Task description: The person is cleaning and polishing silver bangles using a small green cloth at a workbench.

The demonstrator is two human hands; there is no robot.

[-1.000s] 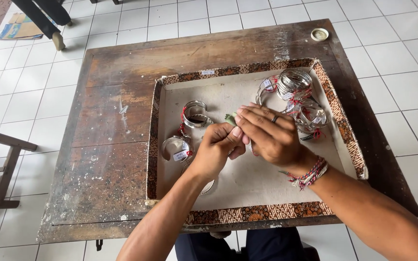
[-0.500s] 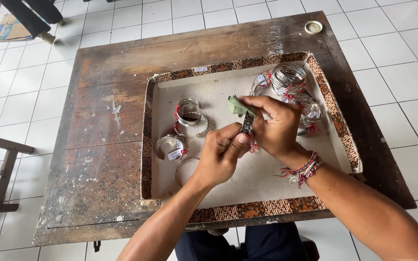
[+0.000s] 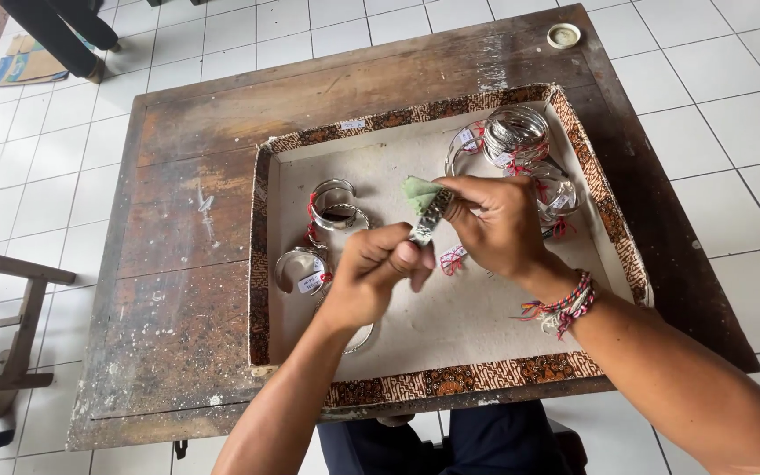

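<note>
On white tiles [image 3: 732,79], worn wooden table [image 3: 204,264], patterned tray [image 3: 450,380]

The hands were parted from an overlapping clasp, and a dark patterned bracelet [image 3: 427,224] was exposed between them. The green cloth [image 3: 419,193] was drawn up along it by the right hand [image 3: 496,227]. The left hand [image 3: 371,273] was shifted lower and leftward. A tag with red string [image 3: 452,259] was uncovered on the tray [image 3: 450,380].
</note>
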